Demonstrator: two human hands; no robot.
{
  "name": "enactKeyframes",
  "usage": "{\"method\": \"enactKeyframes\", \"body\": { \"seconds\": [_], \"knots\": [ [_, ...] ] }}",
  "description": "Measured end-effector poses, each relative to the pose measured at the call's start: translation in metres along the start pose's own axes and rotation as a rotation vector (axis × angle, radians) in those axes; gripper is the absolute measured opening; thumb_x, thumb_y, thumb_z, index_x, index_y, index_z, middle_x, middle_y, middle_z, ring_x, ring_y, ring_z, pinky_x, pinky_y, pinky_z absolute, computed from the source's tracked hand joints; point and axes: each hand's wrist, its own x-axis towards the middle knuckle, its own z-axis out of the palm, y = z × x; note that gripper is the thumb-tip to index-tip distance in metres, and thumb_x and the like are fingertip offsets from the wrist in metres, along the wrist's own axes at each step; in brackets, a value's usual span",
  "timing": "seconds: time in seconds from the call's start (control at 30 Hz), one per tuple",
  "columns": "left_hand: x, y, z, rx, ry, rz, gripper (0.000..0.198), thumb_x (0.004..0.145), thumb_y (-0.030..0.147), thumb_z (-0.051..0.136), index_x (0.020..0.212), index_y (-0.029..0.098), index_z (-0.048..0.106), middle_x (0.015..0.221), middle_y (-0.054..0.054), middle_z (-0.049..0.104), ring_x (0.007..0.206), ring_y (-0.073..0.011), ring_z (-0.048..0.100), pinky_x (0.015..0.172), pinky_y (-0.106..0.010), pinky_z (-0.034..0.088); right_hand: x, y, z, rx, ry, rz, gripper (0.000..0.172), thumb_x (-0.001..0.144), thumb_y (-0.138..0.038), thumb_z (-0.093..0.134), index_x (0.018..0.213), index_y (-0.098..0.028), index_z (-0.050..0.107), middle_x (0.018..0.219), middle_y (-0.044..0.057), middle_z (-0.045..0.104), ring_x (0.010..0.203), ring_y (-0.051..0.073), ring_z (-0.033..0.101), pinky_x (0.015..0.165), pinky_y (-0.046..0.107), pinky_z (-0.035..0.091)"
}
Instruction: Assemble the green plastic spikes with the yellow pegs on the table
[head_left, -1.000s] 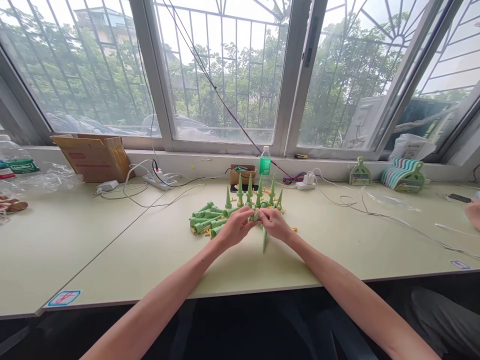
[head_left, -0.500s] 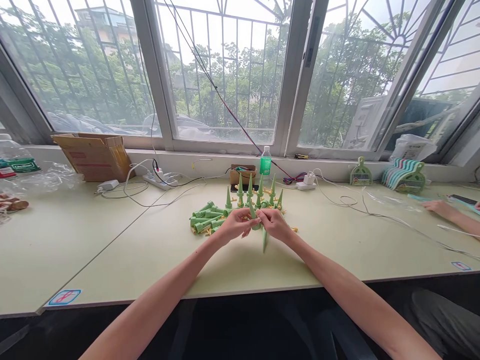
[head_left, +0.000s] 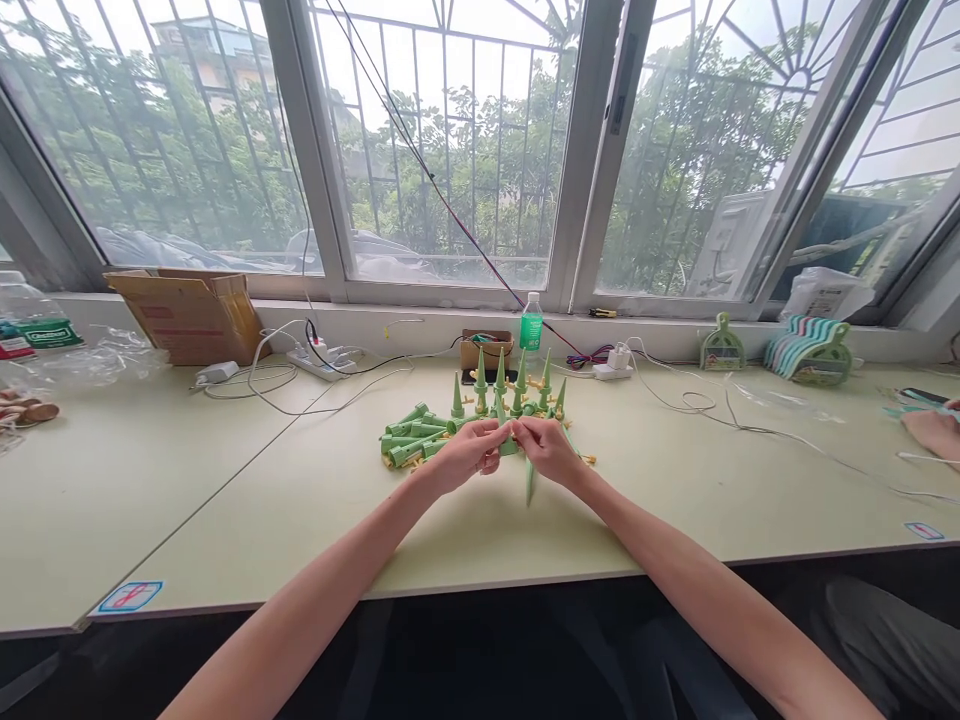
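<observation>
Place: most likely a small workshop or light assembly room
Desk (head_left: 660,490): long, pale and plain, running beneath the windows, with a seam (head_left: 227,480) between sections
Edge marks: one hand-marked sticker (head_left: 131,597) at the front left, another sticker (head_left: 924,531) at the front right, like seat marks
Batch goods: many alike green spikes (head_left: 501,374) with yellow fittings, some upright, some heaped; at the right, a stack of handled plastic pieces (head_left: 821,355)
Company: another person's hand (head_left: 934,433) at the right of the same worktop
Packing: an opened cardboard box (head_left: 176,315) and clear plastic wrap (head_left: 124,358)
Power: a power strip (head_left: 322,362) and loose white cables (head_left: 795,450)
Windows (head_left: 442,180): metal-framed, barred, trees outside
</observation>
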Motion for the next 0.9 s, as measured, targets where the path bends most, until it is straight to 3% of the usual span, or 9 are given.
{"method": "enactKeyframes", "body": {
  "seconds": [0.13, 0.4, 0.5, 0.9],
  "knots": [
    [0.0031, -0.0012, 0.0031, 0.029, 0.065, 0.039, 0.041, 0.077, 0.052, 0.068, 0.077, 0.014, 0.052, 0.052, 0.009, 0.030, 0.042, -0.0024, 0.029, 0.043, -0.020, 0.029, 0.0011, 0.0020, 0.0038, -0.040, 0.061, 0.015, 0.043, 0.095, -0.045, 0.037, 0.061, -0.019, 0.035, 0.055, -0.004, 0.033, 0.052, 0.009, 0.028, 0.051, 0.024, 0.025],
    [0.0071, -0.0067, -0.0009, 0.186, 0.177, 0.161, 0.044, 0.076, 0.057, 0.065, 0.080, 0.014, 0.054, 0.063, 0.004, 0.044, 0.047, -0.0039, 0.037, 0.045, -0.021, 0.040, 0.0006, -0.0029, 0.0034, -0.072, 0.033, 0.013, 0.043, 0.094, -0.047, 0.039, 0.061, -0.019, 0.032, 0.054, -0.005, 0.028, 0.051, 0.009, 0.026, 0.050, 0.024, 0.023],
    [0.0072, -0.0064, -0.0013, 0.265, 0.168, 0.185, 0.045, 0.079, 0.057, 0.061, 0.078, 0.013, 0.055, 0.069, 0.000, 0.050, 0.050, -0.0048, 0.041, 0.045, -0.020, 0.040, -0.0002, -0.0042, 0.0034, -0.063, 0.001, 0.003, 0.042, 0.093, -0.046, 0.042, 0.062, -0.019, 0.034, 0.055, -0.006, 0.030, 0.051, 0.008, 0.026, 0.050, 0.023, 0.023],
    [0.0062, -0.0065, 0.0027, 0.335, 0.137, 0.187, 0.050, 0.079, 0.063, 0.056, 0.068, 0.014, 0.053, 0.059, 0.002, 0.043, 0.050, -0.0064, 0.041, 0.045, -0.021, 0.043, -0.0017, -0.0037, 0.0050, -0.046, -0.033, -0.012, 0.042, 0.087, -0.048, 0.052, 0.061, -0.019, 0.036, 0.052, -0.006, 0.034, 0.049, 0.007, 0.028, 0.048, 0.023, 0.024]
  ]
}}
